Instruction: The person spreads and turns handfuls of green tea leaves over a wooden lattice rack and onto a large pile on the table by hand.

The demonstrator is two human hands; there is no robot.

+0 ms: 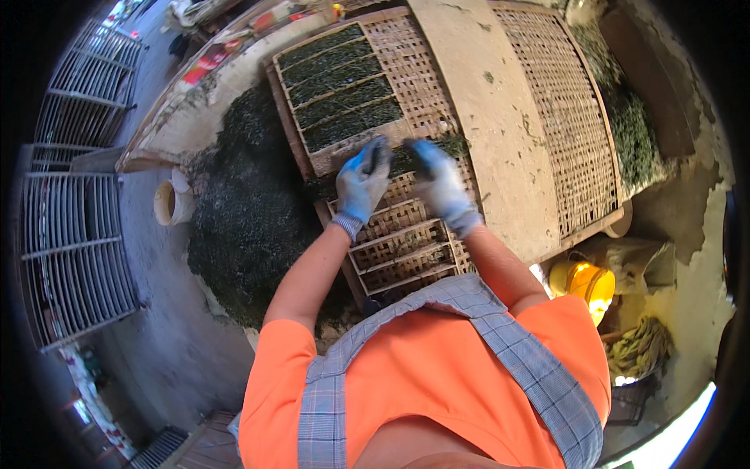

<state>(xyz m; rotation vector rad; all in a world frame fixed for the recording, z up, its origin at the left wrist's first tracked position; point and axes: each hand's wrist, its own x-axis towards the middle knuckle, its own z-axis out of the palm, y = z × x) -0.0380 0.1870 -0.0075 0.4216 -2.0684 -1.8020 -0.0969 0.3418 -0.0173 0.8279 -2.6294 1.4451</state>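
My left hand (364, 182), in a white and blue work glove, is over the near edge of a slatted frame (357, 143) filled with dark green shredded leaf material (340, 76). Its fingers are bent, and whether anything is in them is unclear. Beside it, my gloved right hand (440, 184) is blurred, its fingertips by a loose strip of the same green material (452, 144). Nearer my body lies a second slatted frame (404, 240), with woven lattice showing through its slots. Under both frames is a woven bamboo mat (410, 64).
A large dark green heap (246, 199) lies left of the frames. A pale board (492, 117) and another woven panel (562, 111) are to the right. A white bucket (167, 202), metal bars (76, 234) and a yellow bucket (586, 284) stand around.
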